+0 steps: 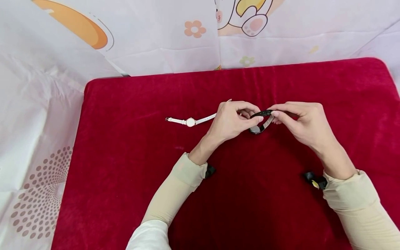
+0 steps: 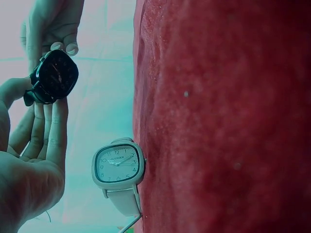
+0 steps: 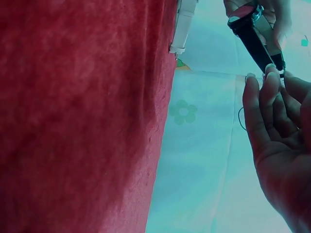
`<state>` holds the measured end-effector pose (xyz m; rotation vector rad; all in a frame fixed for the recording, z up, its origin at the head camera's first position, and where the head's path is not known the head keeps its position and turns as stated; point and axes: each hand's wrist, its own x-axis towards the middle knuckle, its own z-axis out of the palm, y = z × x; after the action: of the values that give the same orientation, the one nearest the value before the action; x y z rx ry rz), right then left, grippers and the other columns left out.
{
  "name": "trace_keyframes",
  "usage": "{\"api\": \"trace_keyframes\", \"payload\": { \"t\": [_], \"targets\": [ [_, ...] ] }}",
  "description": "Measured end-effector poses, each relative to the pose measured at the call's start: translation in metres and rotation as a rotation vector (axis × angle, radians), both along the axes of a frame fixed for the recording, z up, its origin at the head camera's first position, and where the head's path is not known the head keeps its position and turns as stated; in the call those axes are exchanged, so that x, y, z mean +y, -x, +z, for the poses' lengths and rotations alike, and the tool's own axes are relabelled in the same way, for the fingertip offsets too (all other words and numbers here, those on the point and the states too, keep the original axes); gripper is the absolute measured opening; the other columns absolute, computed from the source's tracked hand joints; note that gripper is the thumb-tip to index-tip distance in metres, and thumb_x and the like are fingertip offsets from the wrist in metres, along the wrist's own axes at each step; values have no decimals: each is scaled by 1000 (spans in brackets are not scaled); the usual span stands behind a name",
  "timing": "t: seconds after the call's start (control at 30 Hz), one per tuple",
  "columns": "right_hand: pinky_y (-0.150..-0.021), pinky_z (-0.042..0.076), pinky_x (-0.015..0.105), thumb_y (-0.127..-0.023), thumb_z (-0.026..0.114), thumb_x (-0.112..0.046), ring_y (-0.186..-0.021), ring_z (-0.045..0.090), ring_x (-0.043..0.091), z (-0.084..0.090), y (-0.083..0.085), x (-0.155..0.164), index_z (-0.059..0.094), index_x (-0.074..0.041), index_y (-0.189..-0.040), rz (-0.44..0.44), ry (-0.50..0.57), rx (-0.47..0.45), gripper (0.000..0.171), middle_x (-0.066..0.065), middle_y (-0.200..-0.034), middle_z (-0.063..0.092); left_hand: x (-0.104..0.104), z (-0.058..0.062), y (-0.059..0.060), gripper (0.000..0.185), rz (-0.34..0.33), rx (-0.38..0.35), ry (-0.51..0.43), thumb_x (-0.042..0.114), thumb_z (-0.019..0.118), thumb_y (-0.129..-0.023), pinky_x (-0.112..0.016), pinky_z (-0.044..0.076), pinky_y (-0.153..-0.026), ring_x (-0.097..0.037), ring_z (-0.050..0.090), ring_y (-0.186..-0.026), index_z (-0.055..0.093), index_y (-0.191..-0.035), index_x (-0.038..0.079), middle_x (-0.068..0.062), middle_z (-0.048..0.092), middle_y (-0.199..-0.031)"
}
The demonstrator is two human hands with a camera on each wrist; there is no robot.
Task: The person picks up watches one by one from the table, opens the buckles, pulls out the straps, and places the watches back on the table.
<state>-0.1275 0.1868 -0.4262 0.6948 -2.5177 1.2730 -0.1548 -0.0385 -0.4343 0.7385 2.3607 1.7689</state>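
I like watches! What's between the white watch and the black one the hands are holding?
In the head view, the left hand sits between the white watch and the black watch, covering the white strap's end.

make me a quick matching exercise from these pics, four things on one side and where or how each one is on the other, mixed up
Things:
1. white watch
2. black watch
3. red cloth
4. patterned sheet

Places or states:
A. held up between left hand and right hand
B. lies flat and stretched out, left of the hands
C. light backdrop with cartoon prints around the red area
D. covers the surface under both watches

Pairs: 1-B, 2-A, 3-D, 4-C
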Motion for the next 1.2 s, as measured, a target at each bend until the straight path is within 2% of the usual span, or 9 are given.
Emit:
{"api": "trace_keyframes", "payload": {
  "t": [0.17, 0.33, 0.4, 0.47, 0.57, 0.63, 0.83, 1.03, 1.2],
  "targets": [
    [-69, 41, 8, -81, 76, 10, -74, 56, -11, -3, -2, -2, 76, -4, -101, -27, -66, 90, 24, 8, -83, 73, 0, 1, 0, 13, 0, -57, 36, 15, 81, -82, -22, 54, -65, -2, 64, -69, 77, -93, 10, 6, 71, -77],
    [-65, 37, 14, -87, 73, 4, -73, 52, -6, -6, -4, -5, 73, -4, -104, -46, -81, 90, 19, 7, -85, 72, -1, 1, 1, 14, -1, -87, 115, 20, 80, -84, -21, 35, -105, -1, 65, -71, 77, -95, 14, 8, 71, -78],
    [-65, 38, 17, -87, 72, 4, -74, 52, -5, -7, -5, -5, 73, -4, -105, -55, -77, 86, 19, 8, -85, 71, -1, 0, 2, 14, -3, -87, 134, 22, 80, -84, -27, 23, -114, 0, 66, -71, 77, -96, 15, 9, 71, -78],
    [-65, 39, 17, -86, 72, 5, -75, 54, -4, -8, -6, -6, 72, -3, -106, -65, -70, 84, 21, 7, -87, 71, -1, 0, 2, 14, -7, -82, 131, 22, 81, -84, -30, 22, -116, 0, 66, -71, 77, -96, 15, 9, 71, -78],
    [-66, 39, 14, -84, 73, 9, -75, 56, -3, -8, -7, -7, 72, -2, -106, -82, -55, 84, 25, 5, -89, 71, -1, 0, 2, 14, -13, -76, 116, 21, 81, -84, -28, 25, -113, 0, 66, -71, 76, -95, 14, 10, 71, -78],
    [-67, 39, 13, -85, 72, 10, -75, 55, -3, -8, -7, -8, 71, -2, -107, -89, -42, 82, 25, 4, -89, 71, -1, 0, 1, 14, -21, -79, 93, 20, 81, -83, -24, 35, -105, -2, 66, -71, 76, -95, 13, 8, 71, -79],
    [-70, 42, 11, -89, 66, 10, -77, 56, -5, -8, -8, -10, 69, 3, -105, -102, 12, 66, 18, 5, -84, 68, -3, 1, 0, 15, -33, -114, 86, 19, 81, -83, -17, 42, -89, -4, 66, -72, 76, -96, 12, 5, 72, -80],
    [-70, 47, 9, -88, 65, 13, -74, 58, -1, -9, -8, -12, 70, 5, -105, -108, 91, 13, 19, 7, -84, 66, -4, 4, -2, 16, -36, -150, 41, 13, 80, -83, -23, 55, -69, -7, 66, -73, 75, -97, 8, 1, 72, -81],
    [-69, 50, 10, -90, 64, 11, -72, 61, 3, -11, -10, -12, 69, 6, -105, -88, 176, -57, 16, 6, -83, 65, -5, 4, -3, 17, -41, -167, 48, 14, 81, -83, -23, 55, -70, -6, 66, -74, 75, -98, 8, 0, 72, -82]
  ]
}}
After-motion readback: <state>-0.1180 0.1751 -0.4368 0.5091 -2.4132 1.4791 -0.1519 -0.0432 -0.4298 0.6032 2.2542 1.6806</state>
